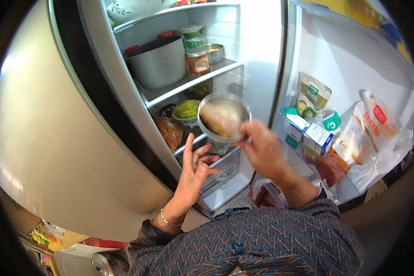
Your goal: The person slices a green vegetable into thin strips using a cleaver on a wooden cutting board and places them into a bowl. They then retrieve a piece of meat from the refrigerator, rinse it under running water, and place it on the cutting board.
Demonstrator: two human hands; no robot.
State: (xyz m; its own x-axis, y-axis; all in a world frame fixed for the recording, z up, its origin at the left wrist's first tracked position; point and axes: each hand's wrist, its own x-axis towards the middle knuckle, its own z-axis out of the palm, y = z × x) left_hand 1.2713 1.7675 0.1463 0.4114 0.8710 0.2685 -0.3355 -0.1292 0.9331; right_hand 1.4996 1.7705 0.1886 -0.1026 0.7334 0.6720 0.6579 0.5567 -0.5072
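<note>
My right hand (265, 148) grips the near right edge of a round metal bowl (207, 132), which is blurred and seems to hold something pale yellowish. My left hand (195, 169) is raised just below and left of the bowl, its fingers spread and nothing in them. Behind the bowl is an open refrigerator. On its middle shelf (196, 82) stand a large metal pot (158, 63), a jar with a red and white label (198, 62) and a small steel bowl (216, 53). Below, a dish of green shredded food (186, 109) sits beside a bag of brown food (169, 132).
The open refrigerator door at right has a clear bin (341, 183) with cartons (307, 131), an upright pouch (313, 95) and plastic bags. A closed beige door panel (72, 138) fills the left. A plastic bag (267, 195) lies low between the refrigerator and me.
</note>
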